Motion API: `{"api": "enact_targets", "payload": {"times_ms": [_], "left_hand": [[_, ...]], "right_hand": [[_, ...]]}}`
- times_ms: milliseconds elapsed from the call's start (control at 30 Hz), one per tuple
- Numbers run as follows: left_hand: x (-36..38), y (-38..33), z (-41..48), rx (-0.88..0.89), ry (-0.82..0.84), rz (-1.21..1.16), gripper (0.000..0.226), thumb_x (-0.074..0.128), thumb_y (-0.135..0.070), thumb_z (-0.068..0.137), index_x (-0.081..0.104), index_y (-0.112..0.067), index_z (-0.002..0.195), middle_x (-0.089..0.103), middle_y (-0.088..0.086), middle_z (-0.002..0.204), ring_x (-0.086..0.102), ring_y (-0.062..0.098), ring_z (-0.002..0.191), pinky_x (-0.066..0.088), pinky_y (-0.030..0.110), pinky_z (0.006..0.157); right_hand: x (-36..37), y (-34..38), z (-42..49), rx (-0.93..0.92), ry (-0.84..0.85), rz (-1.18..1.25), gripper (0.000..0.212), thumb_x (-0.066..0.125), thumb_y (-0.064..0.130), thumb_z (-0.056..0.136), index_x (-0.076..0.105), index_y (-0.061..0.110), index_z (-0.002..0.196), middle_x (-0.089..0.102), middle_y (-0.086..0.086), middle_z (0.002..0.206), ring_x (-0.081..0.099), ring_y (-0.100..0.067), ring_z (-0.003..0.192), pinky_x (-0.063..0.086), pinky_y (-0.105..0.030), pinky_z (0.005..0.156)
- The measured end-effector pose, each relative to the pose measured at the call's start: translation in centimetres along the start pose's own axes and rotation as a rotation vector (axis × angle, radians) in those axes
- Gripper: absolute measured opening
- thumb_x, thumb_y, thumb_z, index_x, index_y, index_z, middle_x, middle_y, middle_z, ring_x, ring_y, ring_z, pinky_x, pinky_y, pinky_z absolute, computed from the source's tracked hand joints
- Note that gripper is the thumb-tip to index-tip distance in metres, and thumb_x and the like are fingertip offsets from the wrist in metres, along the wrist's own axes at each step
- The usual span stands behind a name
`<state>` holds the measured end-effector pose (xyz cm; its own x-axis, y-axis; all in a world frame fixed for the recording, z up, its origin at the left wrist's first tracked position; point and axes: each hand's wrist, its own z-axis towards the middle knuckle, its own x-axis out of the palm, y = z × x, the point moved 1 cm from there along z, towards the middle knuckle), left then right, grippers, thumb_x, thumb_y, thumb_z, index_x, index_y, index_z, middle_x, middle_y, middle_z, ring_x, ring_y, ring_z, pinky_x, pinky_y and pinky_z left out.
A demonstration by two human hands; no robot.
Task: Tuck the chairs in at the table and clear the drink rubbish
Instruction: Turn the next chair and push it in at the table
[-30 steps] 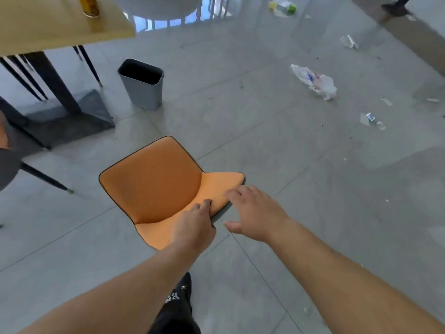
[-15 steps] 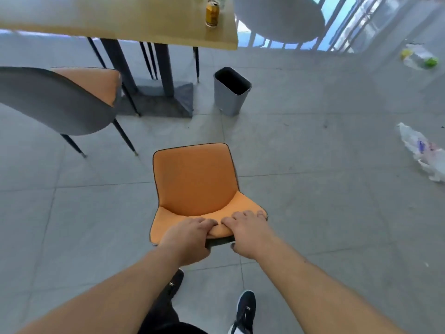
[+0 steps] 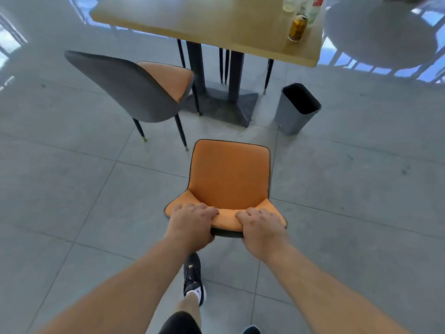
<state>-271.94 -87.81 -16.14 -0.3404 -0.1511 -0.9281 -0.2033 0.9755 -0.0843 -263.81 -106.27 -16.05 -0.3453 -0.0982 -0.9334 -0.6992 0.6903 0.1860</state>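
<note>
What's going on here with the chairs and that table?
A person is gripping the top of an orange chair's backrest with both hands, the left hand and right hand side by side. The chair stands out on the tiled floor, facing the wooden table but not yet tucked under it. A second chair sits angled at the table's left. A can and some bottles are on the table, and a grey bin stands beside it.

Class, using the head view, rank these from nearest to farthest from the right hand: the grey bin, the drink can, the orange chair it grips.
1. orange chair, gripped by the right hand.
2. grey bin, ahead, beside the table base.
3. drink can, on the tabletop's far right.
</note>
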Motion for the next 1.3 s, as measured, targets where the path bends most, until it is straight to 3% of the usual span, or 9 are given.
{"api": "enact_targets", "payload": {"times_ms": [100,267,467,800,1067,1167,1300], "left_hand": [[-2.1,2.5,4.1,0.033,-0.028,-0.009,0.038,0.061,-0.051,0.083,0.057,-0.042,0.120,0.066,-0.012,0.108,0.060,0.019,0.096,0.046,0.042,0.085],[-6.2,6.4,11.7,0.099,-0.011,-0.036,0.037,0.064,-0.049,0.086,0.058,-0.040,0.121,0.065,-0.011,0.108,0.060,0.017,0.096,0.049,0.040,0.086],[-10.7,10.2,21.8,0.117,-0.003,-0.030,0.037,0.068,-0.048,0.084,0.059,-0.040,0.120,0.065,-0.012,0.104,0.060,0.016,0.093,0.052,0.037,0.082],[-16.3,13.5,37.8,0.111,-0.016,-0.010,0.043,0.067,-0.045,0.084,0.056,-0.043,0.126,0.064,-0.014,0.110,0.059,0.015,0.101,0.049,0.036,0.089],[-18.8,16.0,44.6,0.116,0.008,-0.037,0.046,0.068,-0.046,0.084,0.055,-0.041,0.128,0.064,-0.011,0.117,0.059,0.016,0.106,0.049,0.038,0.092],[-18.9,16.5,45.1,0.158,0.051,-0.038,0.049,0.070,-0.052,0.081,0.054,-0.040,0.126,0.063,-0.010,0.118,0.058,0.017,0.106,0.049,0.040,0.092],[-18.6,19.2,43.9,0.207,0.100,-0.103,0.064,0.069,-0.060,0.077,0.048,-0.043,0.135,0.057,-0.012,0.131,0.051,0.017,0.122,0.040,0.044,0.107]], "right_hand": [[-1.9,-0.1,4.7,0.023,0.008,-0.004,0.029,0.059,0.030,0.092,0.056,0.029,0.121,0.063,0.002,0.109,0.057,-0.026,0.095,0.048,-0.041,0.080],[-5.5,-1.0,12.4,0.096,0.035,-0.001,0.034,0.060,0.029,0.093,0.054,0.031,0.126,0.062,0.003,0.113,0.057,-0.025,0.102,0.049,-0.041,0.085],[-9.5,-3.3,22.2,0.125,-0.002,0.023,0.035,0.062,0.030,0.094,0.054,0.032,0.127,0.063,0.003,0.113,0.057,-0.022,0.099,0.048,-0.038,0.081],[-15.2,-10.2,36.7,0.092,-0.036,0.017,0.020,0.051,0.017,0.094,0.055,0.026,0.112,0.062,0.000,0.101,0.056,-0.024,0.087,0.049,-0.039,0.074],[-16.8,-12.3,43.8,0.113,-0.069,0.037,0.018,0.054,0.025,0.095,0.058,0.030,0.112,0.064,0.003,0.097,0.049,-0.020,0.078,0.042,-0.036,0.067],[-16.6,-12.1,44.1,0.140,-0.053,0.044,0.022,0.057,0.030,0.093,0.058,0.032,0.115,0.066,0.005,0.103,0.055,-0.019,0.086,0.046,-0.036,0.076],[-16.6,-9.6,43.7,0.199,0.036,0.032,0.053,0.062,0.059,0.077,0.055,0.033,0.123,0.064,0.008,0.117,0.057,-0.020,0.104,0.048,-0.039,0.091]]}}
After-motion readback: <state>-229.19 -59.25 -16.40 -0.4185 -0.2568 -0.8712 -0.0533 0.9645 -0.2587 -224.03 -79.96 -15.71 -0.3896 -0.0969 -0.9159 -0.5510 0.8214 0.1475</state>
